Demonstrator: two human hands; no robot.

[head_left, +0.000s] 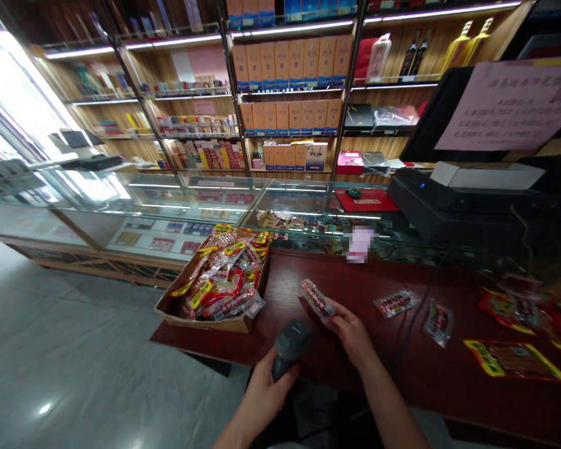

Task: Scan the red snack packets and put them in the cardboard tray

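Note:
My left hand (266, 390) is closed round the handle of a dark grey barcode scanner (292, 342), its head tilted up over the near table edge. Between the thumb and fingers of my right hand (353, 333) is a small clear-wrapped snack packet (316, 299), held just above the dark red table (285, 274). To the left, a cardboard box (234, 323) is heaped with similar snack packets with red and yellow labels. Two clear packets lie right of my right hand, one flat packet (396, 303) and another packet (438, 322) beside it.
A yellow-edged snack bag (517, 360) and a pile of red packets (528, 308) lie at the right. Behind the table stand glass display counters (191, 199), a black monitor (442, 112) with a pink notice, and shelves of boxes (292, 65). A dark cable crosses the table.

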